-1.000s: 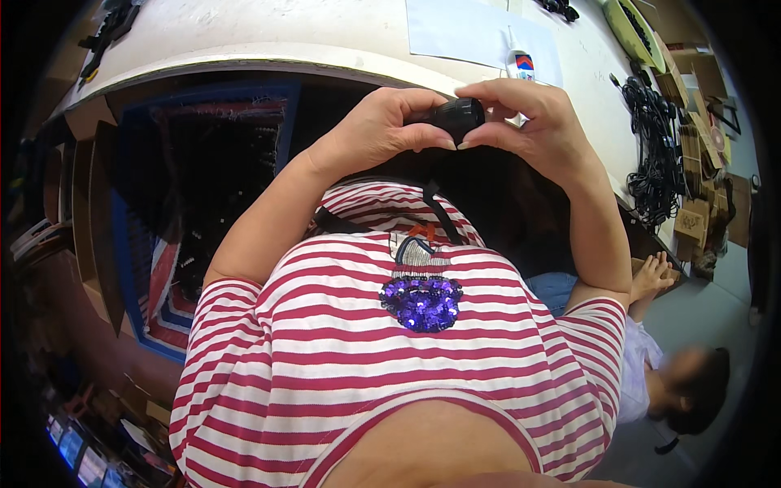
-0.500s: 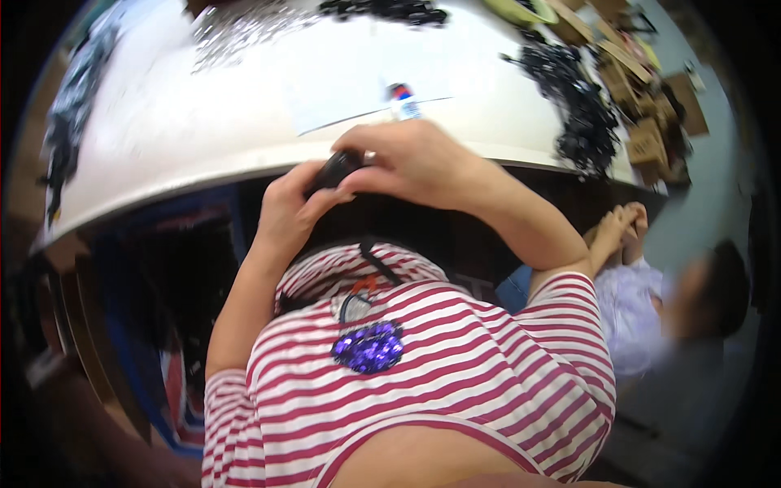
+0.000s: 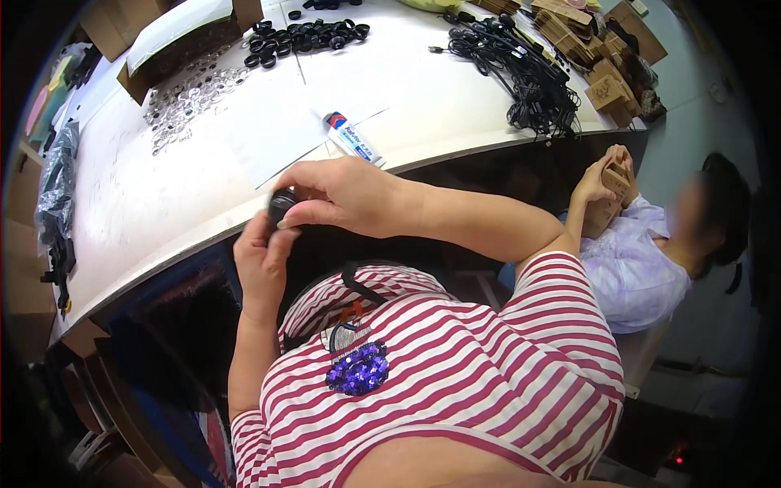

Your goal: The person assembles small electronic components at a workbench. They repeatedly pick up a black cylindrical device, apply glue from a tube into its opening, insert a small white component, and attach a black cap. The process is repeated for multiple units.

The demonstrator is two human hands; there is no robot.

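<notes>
Bare white table (image 3: 163, 203) lies open left of the glue tube (image 3: 351, 138). Beyond the tube, black rings (image 3: 305, 34) and clear discs (image 3: 191, 89) crowd the far side; right of it, tangled black cables (image 3: 521, 73) block passage.

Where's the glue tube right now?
Head view, upper centre: the glue tube lies on the white table, just beyond the right hand, beside a paper sheet.

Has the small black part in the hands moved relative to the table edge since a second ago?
Cannot tell: the head camera swung. The small black part remains pinched between both hands at the table edge.
</notes>
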